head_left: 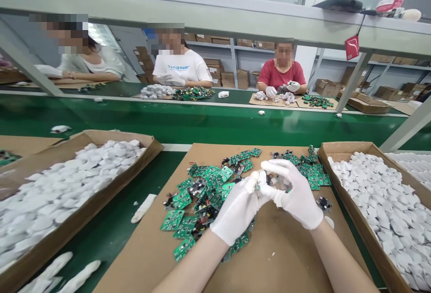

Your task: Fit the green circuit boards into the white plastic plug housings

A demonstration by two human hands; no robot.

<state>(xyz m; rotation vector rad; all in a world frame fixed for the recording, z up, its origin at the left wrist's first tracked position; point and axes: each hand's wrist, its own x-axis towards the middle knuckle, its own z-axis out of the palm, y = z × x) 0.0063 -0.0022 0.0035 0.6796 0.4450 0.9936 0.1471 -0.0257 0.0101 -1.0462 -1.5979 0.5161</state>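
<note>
My left hand (237, 207), in a white glove, is closed with its fingers pinched together above the cardboard. My right hand (298, 192), also gloved, curls in from the right, and its fingertips meet those of the left. Whatever they pinch is small and mostly hidden by the gloves; I cannot make out its kind. Under and beside my left hand lies a loose heap of green circuit boards (182, 199) with dark components. More circuit boards (314, 181) lie behind my right hand, and a single board (323, 204) rests to its right.
Cardboard trays of small white parts stand at the left (43, 207) and right (380, 207). A cardboard sheet (134, 257) covers the bench. Beyond it runs a green conveyor belt (202, 122) under a metal frame (188, 8). Several people sit across, including one in a red shirt (266, 75).
</note>
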